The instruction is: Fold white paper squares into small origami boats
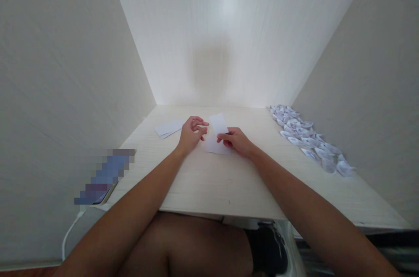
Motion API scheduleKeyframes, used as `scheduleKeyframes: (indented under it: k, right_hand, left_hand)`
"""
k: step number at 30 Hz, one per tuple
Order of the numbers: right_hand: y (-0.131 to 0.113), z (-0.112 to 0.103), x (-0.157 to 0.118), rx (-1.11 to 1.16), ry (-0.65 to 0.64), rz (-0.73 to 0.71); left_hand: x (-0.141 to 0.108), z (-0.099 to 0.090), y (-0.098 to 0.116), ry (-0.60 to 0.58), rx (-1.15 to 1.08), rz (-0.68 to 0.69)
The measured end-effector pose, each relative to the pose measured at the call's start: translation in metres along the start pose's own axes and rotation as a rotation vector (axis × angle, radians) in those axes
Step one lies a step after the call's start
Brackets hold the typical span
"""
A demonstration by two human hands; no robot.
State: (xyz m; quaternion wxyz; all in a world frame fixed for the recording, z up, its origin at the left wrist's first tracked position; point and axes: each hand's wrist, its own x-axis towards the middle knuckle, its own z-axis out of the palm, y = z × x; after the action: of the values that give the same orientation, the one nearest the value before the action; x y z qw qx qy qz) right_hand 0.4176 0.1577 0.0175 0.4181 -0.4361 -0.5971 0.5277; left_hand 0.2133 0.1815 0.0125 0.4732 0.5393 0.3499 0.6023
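A small white sheet of paper (218, 134) lies on the pale wooden desk (229, 181), folded so its far half stands up. My right hand (236, 141) pinches its right edge at the fold. My left hand (192, 134) hovers just left of the paper with fingers curled and apart, holding nothing.
A small stack of white paper sheets (169, 128) lies at the far left of the desk. Several folded white paper boats (307, 138) line the right side along the wall. Walls enclose the desk on three sides. A blurred object (106, 176) sits at the near left edge.
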Motion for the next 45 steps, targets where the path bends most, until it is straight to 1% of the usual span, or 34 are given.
scheduleKeyframes:
  k: [3, 6, 11, 17, 21, 27, 31, 34, 39, 45]
  right_hand:
    - [-0.002, 0.003, 0.0, 0.062, 0.011, 0.015]
    - [-0.003, 0.004, -0.001, 0.101, 0.001, 0.029]
    - [-0.002, 0.004, -0.001, 0.129, -0.037, 0.045]
    - [-0.002, 0.0, -0.001, 0.118, -0.058, 0.013]
    - [0.001, -0.004, 0.002, 0.097, -0.007, -0.086]
    - [0.005, -0.013, 0.012, -0.029, 0.171, -0.314]
    - [0.005, -0.016, 0.014, -0.121, 0.213, -0.42]
    - [0.005, -0.014, 0.013, -0.157, 0.211, -0.452]
    - [0.001, -0.009, 0.01, -0.164, 0.186, -0.464]
    - [-0.002, -0.001, 0.007, -0.135, 0.184, -0.453]
  left_hand:
    - [-0.007, 0.007, -0.001, -0.105, 0.119, 0.085]
    - [-0.01, 0.007, 0.0, -0.149, 0.211, 0.17]
    - [-0.009, 0.004, 0.002, -0.148, 0.283, 0.259]
    - [-0.007, 0.003, 0.002, -0.124, 0.298, 0.303]
    - [-0.005, 0.001, -0.002, -0.114, 0.297, 0.314]
    - [-0.004, 0.002, -0.005, -0.104, 0.255, 0.273]
    - [-0.005, 0.005, -0.004, -0.125, 0.213, 0.234]
    - [-0.006, 0.005, -0.004, -0.132, 0.196, 0.212]
    - [-0.006, 0.005, -0.005, -0.111, 0.182, 0.194]
    - [-0.007, 0.007, -0.002, -0.095, 0.167, 0.228]
